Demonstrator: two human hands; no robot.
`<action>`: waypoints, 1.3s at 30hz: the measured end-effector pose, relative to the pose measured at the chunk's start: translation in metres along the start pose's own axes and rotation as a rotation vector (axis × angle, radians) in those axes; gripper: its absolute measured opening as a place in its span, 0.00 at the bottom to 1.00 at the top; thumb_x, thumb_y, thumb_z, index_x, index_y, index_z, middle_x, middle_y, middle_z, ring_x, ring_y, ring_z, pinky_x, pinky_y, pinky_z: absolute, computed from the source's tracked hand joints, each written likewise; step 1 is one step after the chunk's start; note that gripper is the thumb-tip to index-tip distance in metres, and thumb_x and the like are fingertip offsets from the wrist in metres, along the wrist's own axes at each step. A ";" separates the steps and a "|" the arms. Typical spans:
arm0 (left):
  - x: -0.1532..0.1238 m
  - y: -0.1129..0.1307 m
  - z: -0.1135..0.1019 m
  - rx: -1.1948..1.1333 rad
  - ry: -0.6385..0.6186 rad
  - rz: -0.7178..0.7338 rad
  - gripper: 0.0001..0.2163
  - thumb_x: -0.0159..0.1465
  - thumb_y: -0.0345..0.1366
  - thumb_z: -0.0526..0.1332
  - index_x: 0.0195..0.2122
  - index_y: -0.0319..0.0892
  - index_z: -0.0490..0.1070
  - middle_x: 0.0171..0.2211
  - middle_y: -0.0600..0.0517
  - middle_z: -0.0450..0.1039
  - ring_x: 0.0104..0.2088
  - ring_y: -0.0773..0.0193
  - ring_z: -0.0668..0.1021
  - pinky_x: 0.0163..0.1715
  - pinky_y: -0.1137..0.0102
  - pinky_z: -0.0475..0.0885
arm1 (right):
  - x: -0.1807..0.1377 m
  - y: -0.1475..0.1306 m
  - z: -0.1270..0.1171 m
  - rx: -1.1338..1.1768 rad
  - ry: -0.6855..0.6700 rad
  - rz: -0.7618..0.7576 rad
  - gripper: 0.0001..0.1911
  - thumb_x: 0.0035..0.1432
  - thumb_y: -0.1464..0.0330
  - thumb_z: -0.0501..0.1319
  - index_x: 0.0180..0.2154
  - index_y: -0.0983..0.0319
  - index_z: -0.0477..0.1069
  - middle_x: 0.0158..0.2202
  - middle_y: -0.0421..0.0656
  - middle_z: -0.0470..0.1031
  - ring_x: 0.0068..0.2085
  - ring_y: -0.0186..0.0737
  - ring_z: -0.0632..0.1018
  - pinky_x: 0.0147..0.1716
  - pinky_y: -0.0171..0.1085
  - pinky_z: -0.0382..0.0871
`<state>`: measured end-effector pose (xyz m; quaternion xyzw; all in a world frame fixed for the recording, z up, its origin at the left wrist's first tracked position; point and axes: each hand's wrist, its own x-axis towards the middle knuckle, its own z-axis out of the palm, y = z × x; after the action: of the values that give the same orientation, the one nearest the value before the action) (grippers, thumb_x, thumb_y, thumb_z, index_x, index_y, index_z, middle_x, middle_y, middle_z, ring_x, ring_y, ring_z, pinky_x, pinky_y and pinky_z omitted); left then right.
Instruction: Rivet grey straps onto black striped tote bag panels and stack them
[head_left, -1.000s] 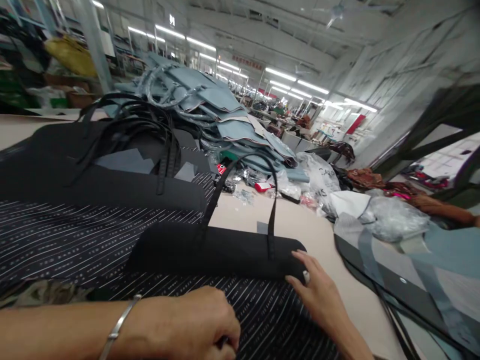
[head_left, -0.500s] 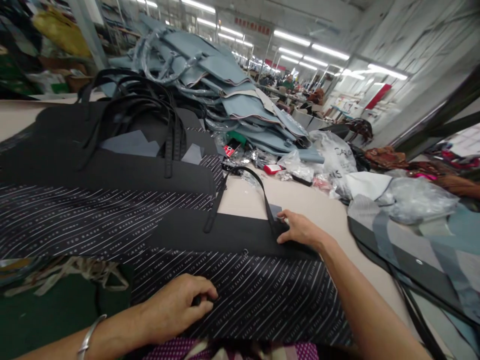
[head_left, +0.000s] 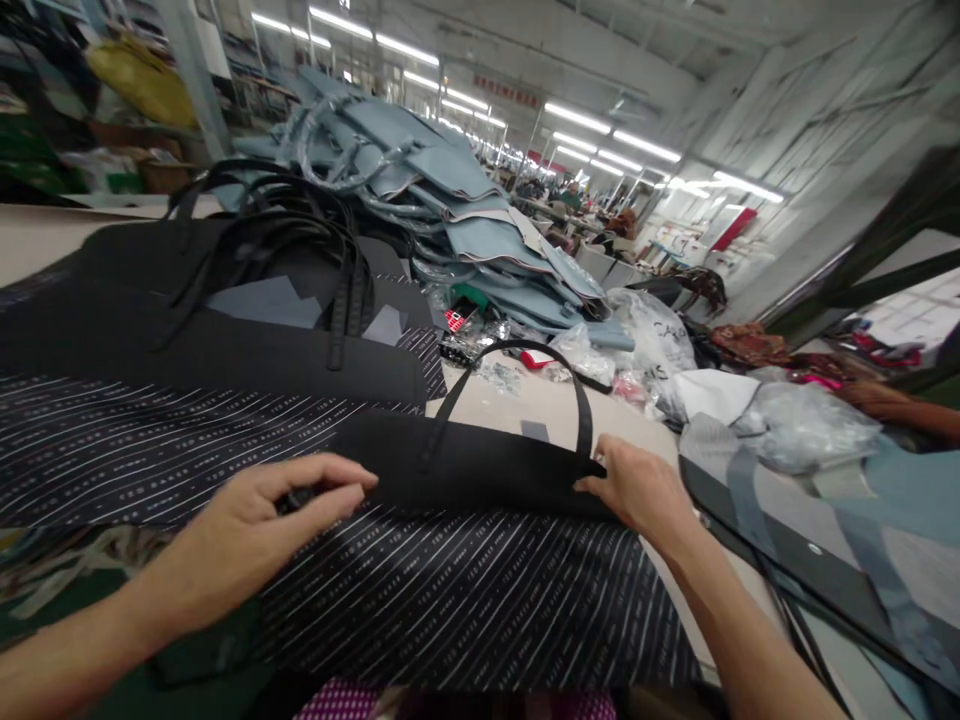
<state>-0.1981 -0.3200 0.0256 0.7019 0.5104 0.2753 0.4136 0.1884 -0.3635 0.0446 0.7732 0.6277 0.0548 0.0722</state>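
Observation:
A black bag piece (head_left: 480, 465) with a looped handle (head_left: 525, 385) lies in front of me on black lining cloth with white stripes (head_left: 465, 600). My left hand (head_left: 247, 530) pinches the left end of the piece's black top band, fingers closed on it. At the band's right end, by the handle's base, my right hand (head_left: 637, 485) grips the edge with its fingers curled over it.
A stack of black bags with handles (head_left: 225, 290) lies behind on the left. Grey-blue bags (head_left: 450, 200) are piled at the back. Plastic wraps and small parts (head_left: 600, 360) litter the beige table (head_left: 540, 405). Grey-and-black bags (head_left: 825, 540) lie at the right.
My left hand has moved up from the striped cloth to the band's left end and pinched it. My right hand has shifted slightly right along the band. The handle loop now stands higher.

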 end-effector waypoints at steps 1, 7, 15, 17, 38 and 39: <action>0.007 0.009 -0.008 -0.003 0.090 -0.004 0.18 0.57 0.54 0.63 0.39 0.46 0.79 0.39 0.54 0.81 0.43 0.56 0.79 0.46 0.70 0.73 | -0.008 0.002 -0.002 -0.056 0.053 0.020 0.12 0.58 0.62 0.66 0.39 0.62 0.69 0.39 0.49 0.79 0.38 0.53 0.80 0.30 0.38 0.60; 0.053 0.049 -0.009 0.010 0.156 0.197 0.16 0.60 0.50 0.61 0.37 0.45 0.79 0.34 0.54 0.80 0.36 0.60 0.79 0.40 0.71 0.72 | -0.060 0.011 0.028 -0.175 0.168 -0.059 0.05 0.62 0.76 0.58 0.36 0.60 0.68 0.32 0.43 0.77 0.29 0.40 0.80 0.24 0.35 0.61; 0.060 0.040 0.091 0.455 -0.296 0.639 0.11 0.67 0.32 0.57 0.44 0.45 0.78 0.44 0.51 0.79 0.40 0.60 0.81 0.40 0.69 0.73 | -0.106 -0.007 0.069 -0.170 -0.106 -0.195 0.23 0.54 0.88 0.50 0.41 0.58 0.71 0.36 0.42 0.78 0.30 0.40 0.82 0.23 0.34 0.64; 0.055 0.025 0.116 0.569 -0.328 0.710 0.12 0.67 0.31 0.56 0.48 0.44 0.76 0.48 0.48 0.77 0.39 0.59 0.81 0.37 0.68 0.75 | -0.111 -0.010 0.065 -0.129 -0.227 -0.184 0.28 0.51 0.90 0.48 0.44 0.58 0.72 0.39 0.43 0.79 0.33 0.41 0.83 0.25 0.34 0.66; 0.054 -0.027 0.162 0.687 -0.162 0.762 0.17 0.64 0.30 0.55 0.53 0.39 0.72 0.57 0.47 0.74 0.30 0.61 0.80 0.26 0.67 0.76 | 0.154 -0.068 0.054 0.600 -0.161 0.014 0.13 0.56 0.68 0.62 0.44 0.63 0.78 0.38 0.43 0.83 0.39 0.41 0.82 0.39 0.35 0.71; 0.055 -0.029 0.164 0.681 -0.150 0.775 0.17 0.63 0.30 0.56 0.53 0.38 0.72 0.56 0.47 0.74 0.30 0.61 0.80 0.24 0.68 0.75 | 0.163 -0.075 0.056 0.593 -0.165 0.002 0.13 0.56 0.68 0.62 0.44 0.63 0.78 0.38 0.43 0.83 0.38 0.40 0.81 0.39 0.35 0.71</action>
<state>-0.0618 -0.3136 -0.0841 0.9519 0.2425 0.1755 0.0652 0.1600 -0.1913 -0.0249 0.7630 0.6075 -0.1937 -0.1056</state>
